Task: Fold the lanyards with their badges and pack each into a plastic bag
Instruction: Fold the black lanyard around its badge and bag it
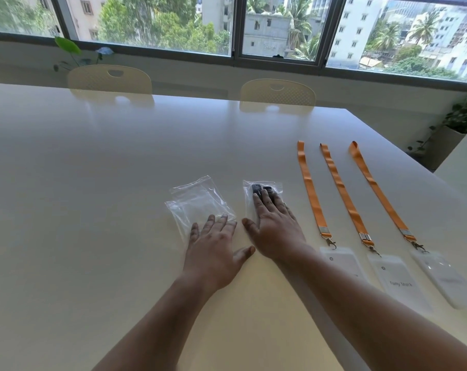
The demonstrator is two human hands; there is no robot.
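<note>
Hands rest flat on a glossy white table [93, 183], neither one grasping anything. The right hand [276, 231] lies with straight fingers pressed on a small clear plastic bag [248, 199] that holds something dark, too blurred to identify. The left hand [213, 245], just beside it, has straight fingertips touching the near edge of a loose stack of empty clear bags [197, 204], crinkled and shiny. To the right, apart from both hands, three orange lanyards [342, 191] lie stretched out side by side, not yet folded. Each is a flat fabric ribbon ending in a metal clip [330, 241] hooked to a clear, rectangular badge holder [398, 282] with a white card inside; the badges sit nearest the person. The lanyards look light, soft and floppy, so they would likely fold easily but spring loose unless pinched across the folds. The badge looks stiffer and is probably the best part to hold while wrapping the ribbon. The thin bags seem slippery, likely needing two hands to open at the mouth. Two pale chairs [109, 79] and wide windows [157, 22] stand beyond the table.
</note>
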